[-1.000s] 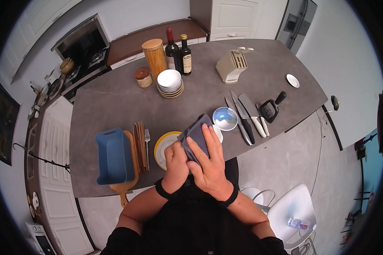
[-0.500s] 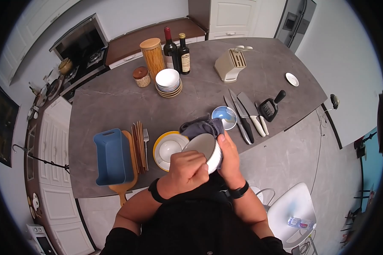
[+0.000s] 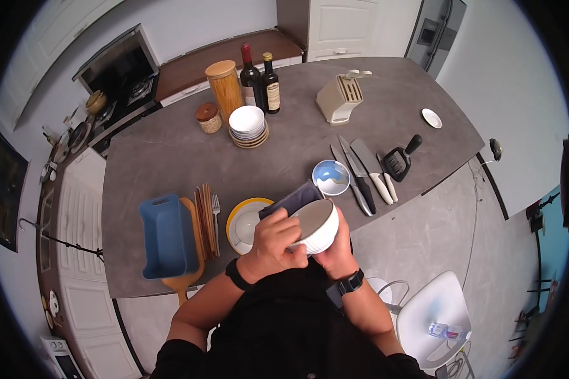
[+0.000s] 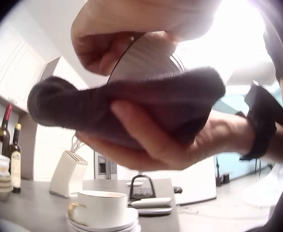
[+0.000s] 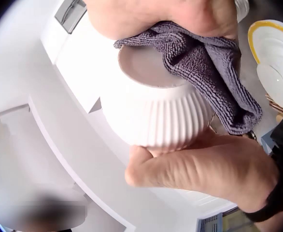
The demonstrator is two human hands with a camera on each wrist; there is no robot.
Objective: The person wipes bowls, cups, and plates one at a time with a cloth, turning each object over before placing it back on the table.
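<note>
A white ribbed bowl (image 3: 322, 237) is held up tilted above the table's front edge, its hollow visible in the head view. My left hand (image 3: 270, 240) grips its rim on the left, thumb along the ribbed outside in the right wrist view. My right hand (image 3: 340, 252) is on the bowl's far side, holding a dark grey cloth (image 3: 294, 199) against it. In the right wrist view the cloth (image 5: 199, 63) is bunched over the bowl's base (image 5: 144, 67). From the left wrist view, right-hand fingers (image 4: 141, 128) are curled across the cloth.
A yellow-rimmed plate (image 3: 235, 221) with a small white dish lies left of the hands. Beyond them are a blue-patterned bowl (image 3: 330, 178) and several knives (image 3: 363, 177). Chopsticks (image 3: 205, 221), a fork (image 3: 215, 218) and a blue bin (image 3: 167, 243) on a wooden board (image 3: 195, 271) stand left.
The hands were together over the cloth, with the bowl largely hidden. The bowl then turned hollow side into view and has shifted slightly right, with the cloth now behind it.
</note>
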